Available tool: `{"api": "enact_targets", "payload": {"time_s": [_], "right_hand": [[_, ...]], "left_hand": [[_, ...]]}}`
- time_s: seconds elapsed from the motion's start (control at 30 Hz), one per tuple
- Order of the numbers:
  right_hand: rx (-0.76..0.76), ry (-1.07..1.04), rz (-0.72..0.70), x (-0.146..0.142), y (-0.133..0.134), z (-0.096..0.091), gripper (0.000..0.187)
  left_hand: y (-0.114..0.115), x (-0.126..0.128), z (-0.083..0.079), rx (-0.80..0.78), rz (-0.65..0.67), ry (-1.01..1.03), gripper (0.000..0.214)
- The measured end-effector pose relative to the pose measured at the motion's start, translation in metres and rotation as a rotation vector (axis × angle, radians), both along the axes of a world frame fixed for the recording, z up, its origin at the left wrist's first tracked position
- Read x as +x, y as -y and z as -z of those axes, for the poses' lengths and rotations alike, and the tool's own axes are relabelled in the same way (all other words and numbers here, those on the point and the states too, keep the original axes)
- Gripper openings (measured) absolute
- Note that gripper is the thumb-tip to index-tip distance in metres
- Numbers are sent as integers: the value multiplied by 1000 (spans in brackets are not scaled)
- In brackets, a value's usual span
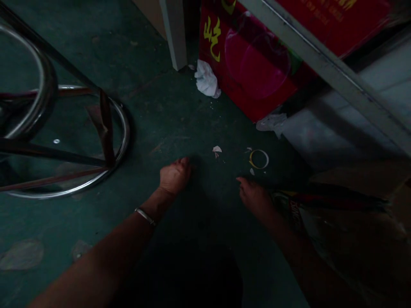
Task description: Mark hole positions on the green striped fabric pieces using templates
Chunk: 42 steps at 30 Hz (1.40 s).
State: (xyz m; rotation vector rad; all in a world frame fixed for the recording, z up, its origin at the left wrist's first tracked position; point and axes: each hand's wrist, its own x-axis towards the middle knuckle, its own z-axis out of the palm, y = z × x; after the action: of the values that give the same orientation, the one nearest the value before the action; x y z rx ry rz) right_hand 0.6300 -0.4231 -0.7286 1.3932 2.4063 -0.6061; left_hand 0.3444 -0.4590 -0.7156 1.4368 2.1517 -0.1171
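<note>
My left hand (175,176) is low over the dark green floor (173,124), its fingers curled closed; whatever they may hold is hidden. A metal bangle (145,216) circles that wrist. To the right, my right hand (255,196) reaches forward with a finger stretched out and the others loosely bent; nothing shows in it. Just beyond it lies a thin yellow and white ring (267,159), perhaps a tape roll's core, apart from the fingers. Pale scraps (217,149) lie on the floor between the hands, and a smaller scrap (252,171) is beside the ring.
A chrome stool base (123,128) stands at left. A red box (237,72) sits behind a pale metal frame (321,51), with crumpled white paper (206,79) and clear plastic (272,123) at its foot. Cardboard (349,244) lies at the right, near my right forearm.
</note>
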Motion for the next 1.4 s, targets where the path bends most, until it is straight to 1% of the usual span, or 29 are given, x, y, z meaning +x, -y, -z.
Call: {"api": "enact_targets", "payload": {"time_s": [0.07,0.13,0.27,0.4,0.63,0.77,1.03,1.2,1.4], "right_hand": [[37,61,-48,-4,6,-4,38],[75,116,-81,-8,11,-7,38],[133,184,-125,-15,13,-10,39],[152,208,-163,-15,11,-11,41],[111,157,-203,0,6,-5,43],[100,121,-188,4,4,-3,43],[131,37,-163,4,2,-3,43],[142,-18,-131,6,1,5,40],[116,-59,-119,13,3,13,38]], "left_hand": [[-1,0,3,-16,89,-32,37],[-1,1,4,-28,145,-58,34],[-4,0,-1,-42,225,-103,29],[-8,-5,-3,-41,274,-106,27],[-4,-13,4,-15,252,-91,30],[-3,-17,6,0,255,-78,32],[-2,-25,5,55,228,-83,28],[3,-32,6,64,188,-115,32],[4,-34,10,15,244,-83,33]]}}
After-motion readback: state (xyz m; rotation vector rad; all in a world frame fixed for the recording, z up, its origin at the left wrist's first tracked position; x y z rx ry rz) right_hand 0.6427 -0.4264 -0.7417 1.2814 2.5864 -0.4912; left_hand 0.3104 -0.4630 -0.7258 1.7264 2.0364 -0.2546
